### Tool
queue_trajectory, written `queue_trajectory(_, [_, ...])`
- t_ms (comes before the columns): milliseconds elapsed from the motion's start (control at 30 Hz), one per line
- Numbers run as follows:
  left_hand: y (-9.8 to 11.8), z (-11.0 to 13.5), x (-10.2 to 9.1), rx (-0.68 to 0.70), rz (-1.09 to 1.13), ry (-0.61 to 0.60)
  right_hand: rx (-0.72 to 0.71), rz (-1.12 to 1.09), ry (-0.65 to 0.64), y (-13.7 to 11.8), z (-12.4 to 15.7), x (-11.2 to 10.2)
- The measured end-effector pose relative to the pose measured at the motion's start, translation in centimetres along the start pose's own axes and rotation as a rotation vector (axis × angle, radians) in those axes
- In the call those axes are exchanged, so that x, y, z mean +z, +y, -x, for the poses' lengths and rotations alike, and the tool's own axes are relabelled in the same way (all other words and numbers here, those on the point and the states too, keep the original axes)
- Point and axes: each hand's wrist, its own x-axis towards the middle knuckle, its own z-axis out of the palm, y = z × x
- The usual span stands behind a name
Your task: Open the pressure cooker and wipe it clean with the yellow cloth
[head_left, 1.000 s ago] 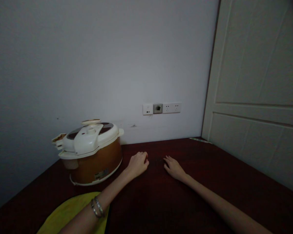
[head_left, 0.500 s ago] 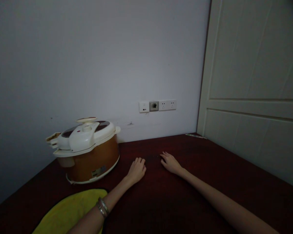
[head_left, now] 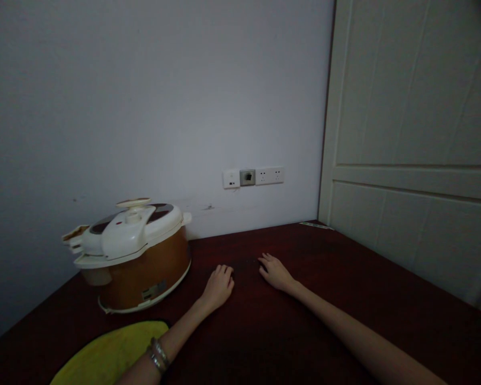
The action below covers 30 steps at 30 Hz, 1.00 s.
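My left hand (head_left: 219,287) rests palm down on the dark red table (head_left: 256,331), fingers loosely bent and nothing visible in it. Two bangles (head_left: 157,355) circle that wrist. To its right, my right hand (head_left: 276,272) lies on the same tabletop with its fingers spread a little and holds nothing. A gap separates the two hands. Left of my left hand stands an electric cooker (head_left: 148,267) with a brown body and a closed white lid; the hand does not touch it. A yellow cloth-like mat (head_left: 112,353) with a dark edge lies partly under my left forearm.
Behind the table rises a pale wall (head_left: 184,107) with a row of sockets and switches (head_left: 253,177). On the right stands a white panelled door or cabinet front (head_left: 409,133). A thin flat strip (head_left: 316,225) lies at the far right corner of the table.
The view has turned slightly, so the cooker, sockets and hands appear a little further left and lower. Both hands stay in place on the table.
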Motion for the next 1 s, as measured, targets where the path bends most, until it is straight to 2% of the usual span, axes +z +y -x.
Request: queue_trajectory(1000, [0.31, 0.24, -0.09, 0.003, -0.039, 0.006, -0.006, 0.000, 0.009, 0.26, -0.06, 0.55])
